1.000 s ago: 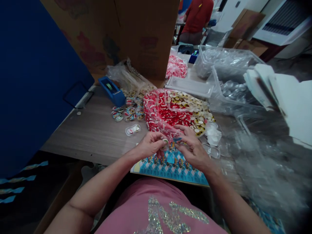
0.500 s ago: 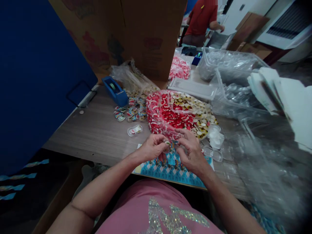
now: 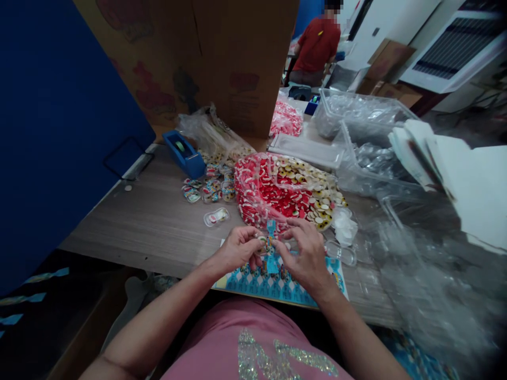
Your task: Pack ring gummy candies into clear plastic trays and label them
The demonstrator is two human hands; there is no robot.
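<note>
My left hand [image 3: 237, 248] and my right hand [image 3: 303, 256] meet above a blue patterned sheet [image 3: 285, 282] at the table's near edge. Both pinch a small clear capsule [image 3: 264, 243] with a candy inside, and a little blue sticker [image 3: 271, 228] stands up between the fingertips. Just beyond the hands lies a big plastic bag of red-and-white and yellow eye-shaped candies [image 3: 285, 192]. One filled clear capsule [image 3: 216, 216] lies on the wood to the left of my left hand.
Several packed capsules [image 3: 208, 187] lie by a blue tape dispenser [image 3: 184, 153]. A cardboard box [image 3: 222, 58] stands behind, a blue panel [image 3: 59, 116] at left. Clear plastic bins [image 3: 364, 137] and empty capsules [image 3: 344, 253] crowd the right. A person in red [image 3: 315, 47] works far off.
The blue sticker now stands upright between my fingertips, where before it lay low between the hands. Both hands stayed together, and the view shifted slightly.
</note>
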